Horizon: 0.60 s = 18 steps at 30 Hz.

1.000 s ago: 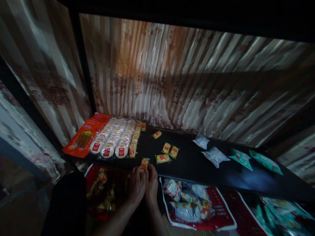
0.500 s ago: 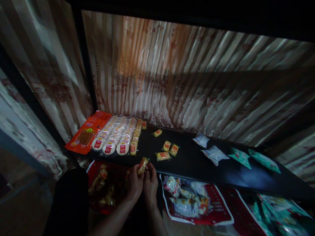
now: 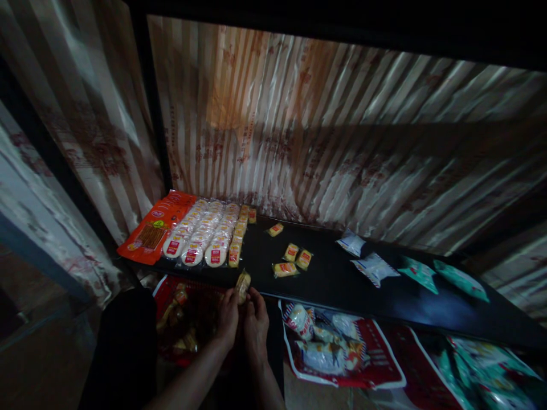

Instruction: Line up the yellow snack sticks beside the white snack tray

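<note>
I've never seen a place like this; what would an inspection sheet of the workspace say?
Surface: black shelf, dimly lit.
Things handled: small yellow snack; column of yellow packets on the shelf.
Clutter: four loose yellow packets, two white-and-blue packets, two green packets; orange bag beside rows of round packets.
Hands: left hand holds the small yellow snack; right hand close by, contact unclear.
Cables: nothing seen.
Surroundings: red baskets lower down; striped sheeting behind.

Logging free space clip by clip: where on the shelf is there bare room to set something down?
Bare shelf lies between the loose yellow snacks and the white packets, and in front of the green packets. A narrower strip separates the yellow row from the loose yellow snacks. The left end is crowded: orange bag, round crackers, yellow row.
</note>
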Each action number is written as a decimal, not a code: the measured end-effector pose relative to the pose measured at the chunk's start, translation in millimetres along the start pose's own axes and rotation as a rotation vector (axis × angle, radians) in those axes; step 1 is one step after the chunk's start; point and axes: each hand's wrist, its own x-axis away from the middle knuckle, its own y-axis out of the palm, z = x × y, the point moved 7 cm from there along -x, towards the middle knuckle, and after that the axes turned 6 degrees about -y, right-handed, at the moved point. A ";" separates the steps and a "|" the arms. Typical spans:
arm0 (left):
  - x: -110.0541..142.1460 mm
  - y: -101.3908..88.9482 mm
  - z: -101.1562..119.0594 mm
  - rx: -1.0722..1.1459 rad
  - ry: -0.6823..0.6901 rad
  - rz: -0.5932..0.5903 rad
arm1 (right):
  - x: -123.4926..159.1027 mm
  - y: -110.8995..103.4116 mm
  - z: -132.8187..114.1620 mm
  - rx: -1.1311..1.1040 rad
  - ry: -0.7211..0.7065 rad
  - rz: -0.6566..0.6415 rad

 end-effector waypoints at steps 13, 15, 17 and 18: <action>-3.0 -4.6 -13.6 0.184 -0.098 0.059 | 6.9 0.8 -5.3 0.011 0.007 -0.056; -2.7 -4.2 -12.9 0.155 -0.090 0.052 | 7.9 0.1 -7.4 0.010 0.010 -0.044; -2.8 -2.7 -12.4 0.125 -0.078 0.042 | 8.9 -1.0 -9.3 0.016 0.003 -0.025; -3.0 -1.8 -12.3 0.110 -0.072 0.040 | 9.2 -1.8 -10.3 0.023 -0.008 -0.013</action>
